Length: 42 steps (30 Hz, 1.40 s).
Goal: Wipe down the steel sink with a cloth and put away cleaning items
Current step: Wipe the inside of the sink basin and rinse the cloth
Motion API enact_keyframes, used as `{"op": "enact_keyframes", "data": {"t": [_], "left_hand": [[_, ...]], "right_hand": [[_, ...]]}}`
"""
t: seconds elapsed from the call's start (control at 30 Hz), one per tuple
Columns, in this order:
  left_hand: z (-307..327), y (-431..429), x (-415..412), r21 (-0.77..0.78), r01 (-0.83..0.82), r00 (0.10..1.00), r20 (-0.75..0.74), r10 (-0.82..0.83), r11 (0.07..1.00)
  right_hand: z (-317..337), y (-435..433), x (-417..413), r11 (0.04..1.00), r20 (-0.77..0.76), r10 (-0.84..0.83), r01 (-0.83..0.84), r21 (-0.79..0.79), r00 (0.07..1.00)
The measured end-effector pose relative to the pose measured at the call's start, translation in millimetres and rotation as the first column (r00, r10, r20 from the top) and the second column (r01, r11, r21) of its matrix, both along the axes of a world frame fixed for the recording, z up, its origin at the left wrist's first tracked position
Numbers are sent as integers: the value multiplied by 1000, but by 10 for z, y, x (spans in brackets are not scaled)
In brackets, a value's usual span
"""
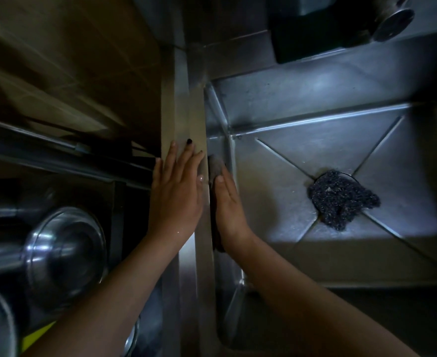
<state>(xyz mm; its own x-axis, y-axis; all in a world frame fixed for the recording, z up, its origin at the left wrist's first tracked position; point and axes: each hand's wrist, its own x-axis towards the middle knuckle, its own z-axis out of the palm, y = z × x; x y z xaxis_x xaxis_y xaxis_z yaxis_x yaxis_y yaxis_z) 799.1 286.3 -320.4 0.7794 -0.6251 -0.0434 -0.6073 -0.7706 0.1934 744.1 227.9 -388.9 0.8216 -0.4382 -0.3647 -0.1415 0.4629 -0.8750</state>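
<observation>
The steel sink (284,155) fills the right half of the head view, with creased lines running to its drain. A dark steel-wool scrubber (341,197) lies over the drain. My left hand (176,191) rests flat, fingers spread, on the sink's left rim (189,119). Just inside the basin, my right hand (229,204) presses a grey cloth (216,167) flat against the left inner wall. Most of the cloth is hidden under the palm.
Shiny steel bowls (65,253) stand in a dark space left of the rim. A dark container (315,34) sits on the back ledge beside the tap base (395,24). A tiled wall (70,60) is at the upper left.
</observation>
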Motion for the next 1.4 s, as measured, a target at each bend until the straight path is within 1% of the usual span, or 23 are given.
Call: {"op": "enact_keyframes", "data": {"t": [0.07,0.23,0.47,0.6,0.7,0.93,1.0,1.1,1.23,1.33,1.4], "left_hand": [[-1,-1,-4,4,-2,1000,5,2,1000],[-21,7,1,-9,-3,1000,12,4,1000],[-21,5,4,-20,-6,1000,24,7,1000],[-28,3,5,-10,-13,999,30,13,1000],[-16,-4,7,-4,-7,999,38,8,1000],[-8,-27,-6,-7,-23,999,44,23,1000],[-6,-30,-8,-2,-24,998,50,24,1000],[-8,-31,-9,6,-27,998,63,27,1000],[1,-34,-10,13,-33,997,63,32,999],[20,-44,-13,24,-33,997,64,32,999],[22,-47,-18,37,-33,998,61,31,999]], "right_hand": [[-55,-32,57,1000,-2,-7,7,3,1000],[-264,-79,181,1000,-75,-3,4,2,997],[-671,-109,218,997,-152,-59,65,34,987],[-915,-106,212,998,-221,-70,70,-7,973],[-1070,-95,172,994,-264,-70,46,-94,962],[-1239,-97,113,983,-267,-30,-21,-185,963],[-1236,-100,99,981,-271,-16,-37,-189,963],[-1181,-101,71,987,-292,-3,-44,-154,956],[-976,14,-146,999,-331,18,-33,-39,943],[-764,54,-219,997,-291,36,-16,71,956],[-666,5,-134,996,-239,58,-42,74,969]]}}
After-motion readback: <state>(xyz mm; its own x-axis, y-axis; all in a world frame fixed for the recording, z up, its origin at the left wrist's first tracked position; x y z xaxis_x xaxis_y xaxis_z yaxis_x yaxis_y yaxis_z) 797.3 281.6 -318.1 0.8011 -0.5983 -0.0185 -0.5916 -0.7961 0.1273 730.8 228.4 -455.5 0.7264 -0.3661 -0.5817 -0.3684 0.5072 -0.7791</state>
